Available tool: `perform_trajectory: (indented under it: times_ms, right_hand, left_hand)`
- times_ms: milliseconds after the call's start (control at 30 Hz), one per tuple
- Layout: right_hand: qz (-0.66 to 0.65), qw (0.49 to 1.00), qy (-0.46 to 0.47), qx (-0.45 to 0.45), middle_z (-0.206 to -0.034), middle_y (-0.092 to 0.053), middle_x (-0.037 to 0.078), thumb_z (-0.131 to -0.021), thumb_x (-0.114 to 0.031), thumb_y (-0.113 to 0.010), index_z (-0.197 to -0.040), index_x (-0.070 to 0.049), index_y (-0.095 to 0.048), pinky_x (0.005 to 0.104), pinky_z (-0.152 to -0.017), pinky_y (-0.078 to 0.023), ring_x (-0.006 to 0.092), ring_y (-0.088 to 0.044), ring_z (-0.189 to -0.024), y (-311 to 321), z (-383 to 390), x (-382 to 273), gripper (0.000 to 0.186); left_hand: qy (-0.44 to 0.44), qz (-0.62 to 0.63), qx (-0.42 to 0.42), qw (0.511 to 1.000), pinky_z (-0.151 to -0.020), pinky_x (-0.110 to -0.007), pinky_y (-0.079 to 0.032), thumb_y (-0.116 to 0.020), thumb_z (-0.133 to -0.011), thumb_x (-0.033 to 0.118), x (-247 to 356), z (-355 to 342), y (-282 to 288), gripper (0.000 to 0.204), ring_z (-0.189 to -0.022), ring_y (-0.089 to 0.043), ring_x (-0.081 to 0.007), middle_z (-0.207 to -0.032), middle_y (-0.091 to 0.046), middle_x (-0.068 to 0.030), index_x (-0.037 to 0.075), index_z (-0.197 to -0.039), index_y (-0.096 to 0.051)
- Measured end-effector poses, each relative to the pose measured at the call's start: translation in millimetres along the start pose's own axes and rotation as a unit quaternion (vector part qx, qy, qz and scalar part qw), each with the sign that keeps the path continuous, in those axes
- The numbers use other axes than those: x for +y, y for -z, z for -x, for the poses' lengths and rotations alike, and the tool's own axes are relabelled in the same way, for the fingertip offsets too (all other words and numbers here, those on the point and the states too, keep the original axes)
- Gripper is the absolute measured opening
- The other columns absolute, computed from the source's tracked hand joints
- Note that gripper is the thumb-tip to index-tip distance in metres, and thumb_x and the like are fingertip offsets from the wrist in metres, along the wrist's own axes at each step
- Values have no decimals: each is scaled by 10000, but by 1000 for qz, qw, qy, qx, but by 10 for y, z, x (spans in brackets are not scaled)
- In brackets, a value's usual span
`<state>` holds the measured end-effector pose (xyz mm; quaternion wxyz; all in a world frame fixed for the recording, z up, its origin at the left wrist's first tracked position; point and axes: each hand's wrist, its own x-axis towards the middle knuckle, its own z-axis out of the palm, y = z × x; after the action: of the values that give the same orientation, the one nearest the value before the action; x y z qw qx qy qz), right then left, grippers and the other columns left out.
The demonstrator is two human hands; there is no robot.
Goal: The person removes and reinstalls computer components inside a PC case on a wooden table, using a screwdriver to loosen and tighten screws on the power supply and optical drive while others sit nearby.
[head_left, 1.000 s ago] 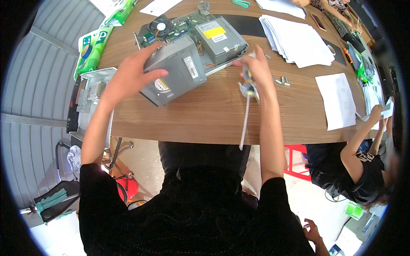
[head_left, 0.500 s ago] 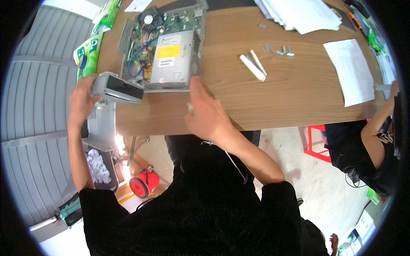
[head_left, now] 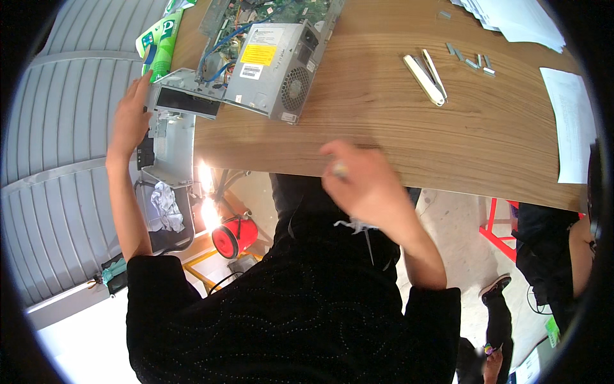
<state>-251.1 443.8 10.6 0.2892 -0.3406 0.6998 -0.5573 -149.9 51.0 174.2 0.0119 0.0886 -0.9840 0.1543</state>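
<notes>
An opened computer case [head_left: 300,109] lies on the table at the far left, its green circuit board [head_left: 291,11] partly cut off by the upper edge. Inside sits a silver power supply [head_left: 272,67] with a yellow label, blue cables [head_left: 220,48] running beside it. A grey drive bay with a black front [head_left: 187,101] rests at the case's near left corner. Beside that bay is my left hand [head_left: 130,120], fingers stretched out; whether they touch it I cannot tell. My right hand [head_left: 363,182], a little blurred, hovers over the table's front edge, index finger extended, nothing visible in it.
A metal case panel [head_left: 176,150] stands left of the table. White-handled stapler-like tool [head_left: 425,80], small metal pieces [head_left: 472,63] and papers [head_left: 566,121] lie to the right. Green packages [head_left: 165,48] are at far left. Another person [head_left: 543,249] sits at right near a red stool [head_left: 495,230].
The drive bay, earlier lifted and tilted in my left hand, now rests against the case. My left hand's fingers have straightened. My right hand has left the case, moving right and nearer. The view has shifted.
</notes>
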Motion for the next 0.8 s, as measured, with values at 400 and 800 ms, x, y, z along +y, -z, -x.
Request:
perform_trajectory:
  times_ms: [400, 800]
  right_hand:
    - [-194, 839, 15, 508, -847, -636, 149, -1014, -182, -453, -1115, 30, -578, 278, -591, -527, 149, -633, -682, 1381, 801, 267, 266]
    - [111, 958, -174, 201, -1082, -657, 192, -719, 45, -748, -1204, 32, -589, 360, -887, -503, 307, -652, -1015, 556, 1270, 110, 511]
  left_hand:
    - [11, 293, 25, 956, -1113, -374, -331, -744, -843, 206, 1655, -295, -383, 743, -1378, -406, -327, -1472, -422, -225, -11, -1446, -369]
    - [64, 278, 119, 951, -1009, -585, -294, -783, -691, 343, 1929, -550, -806, 698, -1349, -355, -415, -1457, -391, -226, 219, -1346, -577]
